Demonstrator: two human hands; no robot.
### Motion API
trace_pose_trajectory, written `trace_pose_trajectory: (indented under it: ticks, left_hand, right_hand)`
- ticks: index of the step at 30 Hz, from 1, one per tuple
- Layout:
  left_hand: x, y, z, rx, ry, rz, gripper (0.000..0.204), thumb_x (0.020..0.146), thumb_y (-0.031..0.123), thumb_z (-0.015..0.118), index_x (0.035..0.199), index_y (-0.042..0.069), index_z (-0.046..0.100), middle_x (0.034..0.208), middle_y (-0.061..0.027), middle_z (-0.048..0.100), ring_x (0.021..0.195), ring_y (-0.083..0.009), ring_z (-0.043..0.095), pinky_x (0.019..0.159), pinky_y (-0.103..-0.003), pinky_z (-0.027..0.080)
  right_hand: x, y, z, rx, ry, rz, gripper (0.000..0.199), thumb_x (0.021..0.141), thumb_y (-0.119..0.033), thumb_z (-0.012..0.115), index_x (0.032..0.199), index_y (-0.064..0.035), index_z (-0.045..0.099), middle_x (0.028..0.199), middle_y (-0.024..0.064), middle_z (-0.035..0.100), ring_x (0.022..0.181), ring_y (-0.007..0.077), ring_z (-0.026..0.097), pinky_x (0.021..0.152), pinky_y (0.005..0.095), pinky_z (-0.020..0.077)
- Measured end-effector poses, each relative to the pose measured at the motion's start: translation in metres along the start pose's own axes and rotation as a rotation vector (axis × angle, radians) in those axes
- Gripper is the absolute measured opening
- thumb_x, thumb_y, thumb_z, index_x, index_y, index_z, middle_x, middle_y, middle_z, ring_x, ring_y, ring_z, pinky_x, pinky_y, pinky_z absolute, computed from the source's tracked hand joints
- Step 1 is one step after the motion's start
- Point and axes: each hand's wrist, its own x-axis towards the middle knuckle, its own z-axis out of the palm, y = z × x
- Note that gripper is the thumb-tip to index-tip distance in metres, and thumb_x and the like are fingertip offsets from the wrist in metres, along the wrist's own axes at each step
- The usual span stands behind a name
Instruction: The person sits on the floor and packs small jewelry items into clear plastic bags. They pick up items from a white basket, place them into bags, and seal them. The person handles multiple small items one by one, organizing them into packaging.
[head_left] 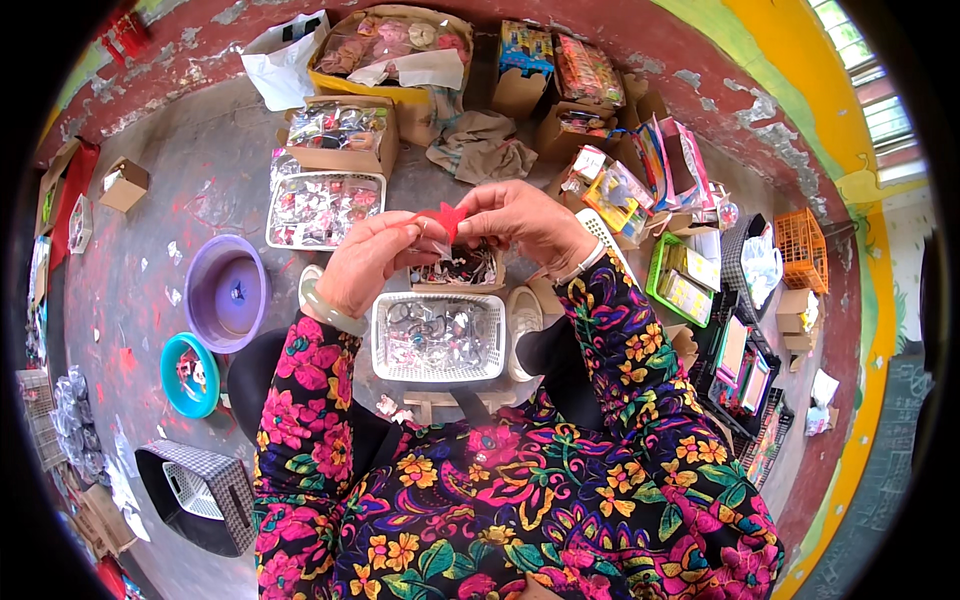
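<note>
My left hand point(362, 258) and my right hand point(528, 222) meet in front of me, with fingers pinched on a small red pointed piece point(446, 217) that looks like fabric or ribbon. A thin red strand runs along my left fingers, and something clear and shiny shows beneath them. Under the hands, partly hidden, stands a small cardboard box point(470, 288) with small mixed pieces. Nearer to me a white plastic basket point(437, 376) holds many small clear packets. A green-tinted bangle circles my left wrist, and a pale band my right.
Farther off stand a white tray point(318, 245) of packets and cardboard boxes point(345, 158) full of goods. At left are a purple basin point(228, 295), a turquoise basin point(190, 375) and a checkered bin point(232, 505). To the right are a green basket point(655, 290) and an orange crate point(800, 252).
</note>
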Motion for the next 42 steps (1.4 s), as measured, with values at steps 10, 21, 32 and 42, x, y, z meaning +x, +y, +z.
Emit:
trace_pose_trajectory:
  ticks: [10, 21, 32, 42]
  left_hand:
    - [0.006, -0.014, 0.0, 0.079, 0.29, -0.139, 0.026, 0.09, 0.017, 0.047, 0.104, -0.001, 0.059, 0.096, -0.0073, 0.062, 0.086, -0.0124, 0.059, 0.079, -0.025, 0.047]
    - [0.011, -0.026, 0.0, 0.096, 0.228, -0.161, 0.025, 0.09, 0.018, 0.049, 0.106, 0.002, 0.058, 0.098, -0.0036, 0.061, 0.086, -0.0103, 0.058, 0.08, -0.024, 0.047]
    - [0.009, -0.024, 0.002, 0.183, 0.142, -0.14, 0.027, 0.091, 0.017, 0.048, 0.111, 0.0, 0.056, 0.103, -0.0048, 0.06, 0.09, -0.0097, 0.057, 0.082, -0.024, 0.047]
    - [0.009, -0.032, 0.01, 0.278, 0.087, -0.032, 0.027, 0.084, 0.009, 0.057, 0.108, -0.002, 0.059, 0.095, -0.0023, 0.062, 0.083, -0.0062, 0.053, 0.074, -0.021, 0.044]
  right_hand:
    - [-0.019, -0.02, 0.012, -0.232, 0.215, -0.387, 0.019, 0.081, -0.01, 0.061, 0.096, 0.0006, 0.064, 0.08, 0.0003, 0.061, 0.072, 0.0064, 0.053, 0.063, 0.0203, 0.0421]
    - [0.0, -0.001, 0.005, -0.868, 0.205, -0.7, 0.016, 0.072, -0.014, 0.064, 0.084, -0.0039, 0.067, 0.072, 0.0057, 0.06, 0.07, 0.0194, 0.052, 0.07, 0.0297, 0.0396]
    - [0.0, 0.001, 0.012, -1.106, 0.223, -0.794, 0.009, 0.068, -0.011, 0.064, 0.075, -0.0048, 0.065, 0.069, 0.0078, 0.057, 0.073, 0.0272, 0.051, 0.067, 0.0358, 0.0403]
    - [-0.007, 0.0, 0.015, -1.201, 0.186, -0.713, 0.009, 0.067, -0.012, 0.063, 0.073, -0.0056, 0.066, 0.069, 0.0078, 0.058, 0.075, 0.027, 0.052, 0.069, 0.037, 0.0419]
